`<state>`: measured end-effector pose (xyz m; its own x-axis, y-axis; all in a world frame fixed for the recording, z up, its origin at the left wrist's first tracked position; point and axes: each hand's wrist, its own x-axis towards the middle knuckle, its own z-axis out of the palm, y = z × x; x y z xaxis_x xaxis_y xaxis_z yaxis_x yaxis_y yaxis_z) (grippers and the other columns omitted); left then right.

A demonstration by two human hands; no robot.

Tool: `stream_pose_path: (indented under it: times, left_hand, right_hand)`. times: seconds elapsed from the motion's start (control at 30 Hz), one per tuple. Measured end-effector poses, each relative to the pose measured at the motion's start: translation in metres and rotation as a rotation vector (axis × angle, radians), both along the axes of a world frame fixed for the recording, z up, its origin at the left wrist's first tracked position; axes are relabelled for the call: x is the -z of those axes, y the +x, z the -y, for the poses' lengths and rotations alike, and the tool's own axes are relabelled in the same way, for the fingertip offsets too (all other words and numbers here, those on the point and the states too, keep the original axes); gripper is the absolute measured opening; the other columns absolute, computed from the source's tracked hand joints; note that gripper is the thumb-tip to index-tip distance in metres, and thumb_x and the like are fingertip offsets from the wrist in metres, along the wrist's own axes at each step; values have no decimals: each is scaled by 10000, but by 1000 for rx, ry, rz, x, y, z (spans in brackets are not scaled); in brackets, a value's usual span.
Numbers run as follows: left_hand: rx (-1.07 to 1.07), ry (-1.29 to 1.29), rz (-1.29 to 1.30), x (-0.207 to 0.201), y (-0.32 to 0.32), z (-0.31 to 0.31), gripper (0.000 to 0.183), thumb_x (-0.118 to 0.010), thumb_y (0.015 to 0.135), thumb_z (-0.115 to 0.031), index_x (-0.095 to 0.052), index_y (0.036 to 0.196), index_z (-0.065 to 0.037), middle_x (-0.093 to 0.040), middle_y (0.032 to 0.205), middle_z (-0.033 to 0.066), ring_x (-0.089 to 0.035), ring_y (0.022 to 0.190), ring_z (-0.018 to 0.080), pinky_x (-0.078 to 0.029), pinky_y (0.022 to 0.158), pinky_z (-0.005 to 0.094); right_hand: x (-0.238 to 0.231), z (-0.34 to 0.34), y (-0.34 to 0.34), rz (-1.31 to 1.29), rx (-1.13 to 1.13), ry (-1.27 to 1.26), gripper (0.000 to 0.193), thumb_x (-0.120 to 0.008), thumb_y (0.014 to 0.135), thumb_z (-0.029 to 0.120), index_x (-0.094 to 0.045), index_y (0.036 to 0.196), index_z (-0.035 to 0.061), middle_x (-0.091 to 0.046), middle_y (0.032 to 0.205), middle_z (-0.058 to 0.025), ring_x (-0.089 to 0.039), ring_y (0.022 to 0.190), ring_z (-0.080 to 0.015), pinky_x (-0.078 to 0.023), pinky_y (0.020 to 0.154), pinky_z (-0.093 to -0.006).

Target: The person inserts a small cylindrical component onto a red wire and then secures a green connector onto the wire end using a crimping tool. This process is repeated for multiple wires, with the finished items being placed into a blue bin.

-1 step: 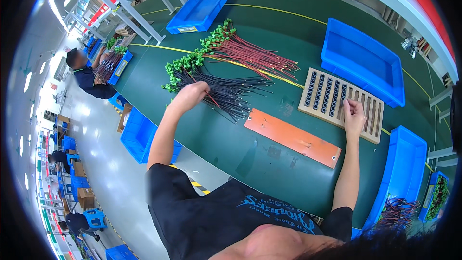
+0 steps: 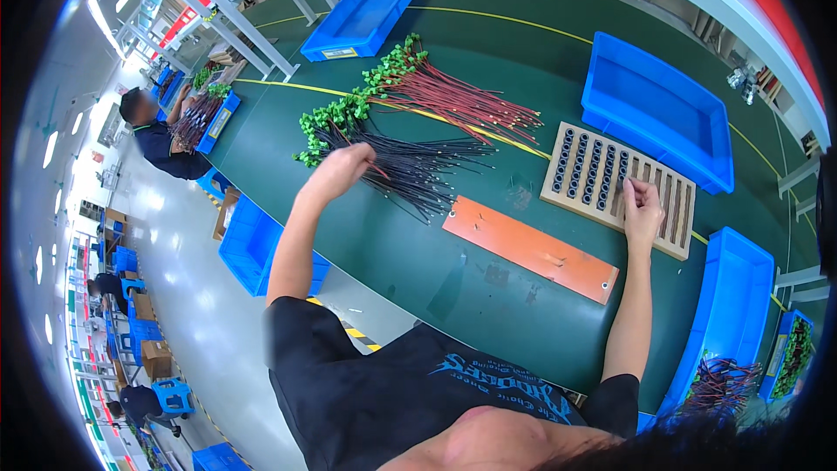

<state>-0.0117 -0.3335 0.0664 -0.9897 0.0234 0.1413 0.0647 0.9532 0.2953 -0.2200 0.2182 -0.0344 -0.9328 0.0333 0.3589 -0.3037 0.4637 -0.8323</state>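
Note:
My left hand (image 2: 347, 167) is closed in a pinch over the near edge of a bundle of black wires (image 2: 410, 161) with green connectors (image 2: 336, 118). A short stretch of red wire (image 2: 380, 173) shows at its fingertips. My right hand (image 2: 643, 207) is closed, thumb against fingers, over a slotted wooden rack (image 2: 671, 246); what its fingertips hold, if anything, is hidden. Rows of small black tubes (image 2: 602, 170) fill the rack's left slots. Beyond the black bundle lies a bundle of red wires (image 2: 471, 109), also with green connectors.
An orange plate (image 2: 532, 249) lies on the green table (image 2: 418, 270) between my arms. Blue bins stand at the far left (image 2: 362, 17), far right (image 2: 654, 109) and right (image 2: 732, 288), the last with wires inside. A person (image 2: 166, 135) works at the left.
My left hand has shifted slightly to the left, and the red wire by its fingertips has moved with it. My right hand stays at the rack.

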Motion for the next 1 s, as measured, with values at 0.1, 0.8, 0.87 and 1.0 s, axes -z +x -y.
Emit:
stream_pose_path:
  times: [0.1, 0.8, 0.87, 1.0]
  left_hand:
    - [-115, 152, -173, -36, 4, 12, 194, -689, 914, -7, -686, 1108, -4, -701, 952, 168, -708, 878, 331, -557, 788, 400]
    - [251, 638, 80, -53, -30, -183, 260, -602, 1061, -201, -746, 1099, 12, -632, 744, 48, -595, 659, 138, -490, 638, 313]
    - [323, 773, 317, -24, -26, -222, 289, -594, 1077, -220, -748, 1166, 8, -626, 744, 5, -568, 677, 83, -484, 642, 269]
    - [376, 916, 559, 12, -23, -254, 317, -583, 1086, -238, -747, 1169, 20, -572, 695, -4, -519, 669, 81, -436, 625, 266]
  right_hand:
    - [5, -5, -3, -10, -61, -138, 240, -717, 1005, 174, -684, 1152, -13, -767, 976, -101, -729, 819, -129, -568, 740, -268]
    - [-48, 16, 136, 586, -515, -754, 267, -586, 1037, 156, -669, 1252, 22, -515, 785, 28, -437, 662, -59, -336, 567, -225]
    - [-60, 34, 166, 610, -499, -740, 322, -585, 1062, 166, -650, 1357, 53, -513, 795, 42, -424, 668, -44, -333, 574, -217]
    - [-59, 28, 178, 566, -442, -827, 336, -572, 1082, 145, -632, 1401, 57, -542, 839, 43, -425, 664, -28, -329, 579, -199]
